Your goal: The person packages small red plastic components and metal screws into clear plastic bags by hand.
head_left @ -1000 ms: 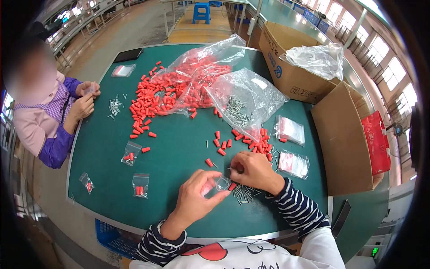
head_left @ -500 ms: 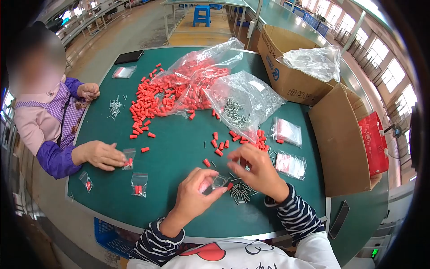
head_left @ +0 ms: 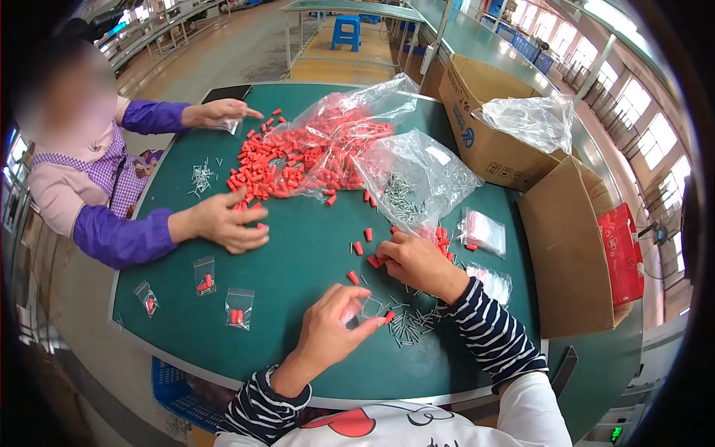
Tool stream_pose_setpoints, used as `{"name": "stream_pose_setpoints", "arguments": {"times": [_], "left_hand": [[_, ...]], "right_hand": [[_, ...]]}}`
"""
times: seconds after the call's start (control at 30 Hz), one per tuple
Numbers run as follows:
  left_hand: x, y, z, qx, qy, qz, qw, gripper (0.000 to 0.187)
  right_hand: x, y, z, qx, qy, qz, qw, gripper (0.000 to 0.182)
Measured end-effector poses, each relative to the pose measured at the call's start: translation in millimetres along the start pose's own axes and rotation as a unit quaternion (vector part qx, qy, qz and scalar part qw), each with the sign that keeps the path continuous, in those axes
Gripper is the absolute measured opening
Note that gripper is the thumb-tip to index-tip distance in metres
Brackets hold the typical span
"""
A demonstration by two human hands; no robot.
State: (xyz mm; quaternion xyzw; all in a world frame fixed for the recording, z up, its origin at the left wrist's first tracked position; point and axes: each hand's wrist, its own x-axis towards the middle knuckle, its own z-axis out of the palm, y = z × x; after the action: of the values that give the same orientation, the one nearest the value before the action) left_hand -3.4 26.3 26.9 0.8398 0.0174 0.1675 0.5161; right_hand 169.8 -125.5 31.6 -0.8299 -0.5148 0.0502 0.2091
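Observation:
My left hand (head_left: 331, 328) is curled round a small clear zip bag (head_left: 370, 307), its thumb and fingers at the bag's mouth. A red plastic cap (head_left: 389, 317) lies by the thumb tip. Beyond it, my right hand (head_left: 417, 261) reaches down with fingers pinched on a small tapered red cap (head_left: 374, 261). Loose red caps lie around those fingers. Silver screws (head_left: 410, 326) are piled between my hands and partly under my right wrist. A large clear bag of screws (head_left: 402, 197) rests just beyond my right hand.
A heap of red caps (head_left: 275, 164) spills from a clear bag. At left, a co-worker's hands (head_left: 223, 222) reach over the table near filled zip bags (head_left: 240, 309). Cardboard boxes (head_left: 566, 246) stand at right beside packs of empty bags (head_left: 484, 231).
My right hand has moved away from the left one to the loose red caps. The co-worker has let go of a filled bag and reaches toward the heap and the back bags.

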Motion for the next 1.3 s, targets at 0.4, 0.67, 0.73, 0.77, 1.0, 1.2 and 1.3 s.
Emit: {"name": "stream_pose_setpoints", "arguments": {"times": [0.4,0.67,0.73,0.77,1.0,1.2,1.3], "left_hand": [[-1,-2,2,0.007,0.01,0.003,1.0,0.043],[0,-4,5,0.0,0.008,0.011,1.0,0.044],[1,-2,4,0.006,0.005,0.008,1.0,0.045],[0,-3,4,0.006,0.005,0.011,1.0,0.045],[-1,-5,4,0.011,0.003,0.014,1.0,0.046],[0,-3,5,0.013,0.005,0.004,1.0,0.046],[0,-8,9,0.015,0.007,0.018,1.0,0.046]], "right_hand": [[-30,-36,-23,0.252,0.044,0.045,0.966,0.017],[-33,-37,-24,0.138,0.117,-0.006,0.984,0.026],[-32,-27,-16,0.082,0.112,0.007,0.99,0.026],[-32,-21,-10,0.054,0.11,0.014,0.992,0.027],[-32,-14,-5,-0.024,0.034,0.006,0.999,0.019],[-42,-52,-28,0.305,0.084,0.082,0.945,0.024],[-45,-59,-21,0.323,0.085,-0.008,0.943,0.022]]}}
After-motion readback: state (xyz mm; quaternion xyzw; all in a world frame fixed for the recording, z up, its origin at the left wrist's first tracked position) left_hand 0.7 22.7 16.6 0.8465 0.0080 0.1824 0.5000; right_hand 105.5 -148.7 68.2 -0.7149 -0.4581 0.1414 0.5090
